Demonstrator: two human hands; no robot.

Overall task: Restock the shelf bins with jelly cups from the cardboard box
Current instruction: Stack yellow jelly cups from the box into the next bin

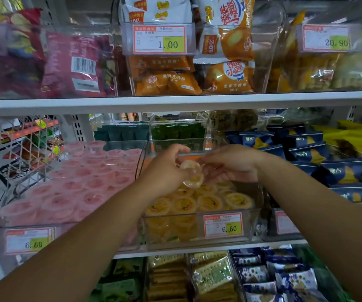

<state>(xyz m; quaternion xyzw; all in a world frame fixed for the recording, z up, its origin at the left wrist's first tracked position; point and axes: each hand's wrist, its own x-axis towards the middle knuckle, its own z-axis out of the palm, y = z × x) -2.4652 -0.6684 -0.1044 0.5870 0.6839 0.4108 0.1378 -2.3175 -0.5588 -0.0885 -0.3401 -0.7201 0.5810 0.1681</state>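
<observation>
pale yellow jelly is seen inside two small jelly cups (192,174), which are held up in the middle of the head view, just above the clear bin (254,219) on the middle shelf. the left hand (167,168) is curled round them from the left side. the right hand (230,164) is brought close from the right, so that both hands meet at the cups. its fingers are laid against them, but whether they grip or only touch cannot be told, since they are blurred behind the clear plastic.

beneath the hands, the bin is filled with stocked yellow cups (208,202), packed lids up in rows, and a price tag (223,225) reading 6.60 is fixed to its front wall. just beside it on the left, a second bin is filled with pink cups (71,188). blue packets (328,162) are stacked to the right, and green packets (177,131) are stored behind. orange packets (167,81) are kept on the shelf above.
</observation>
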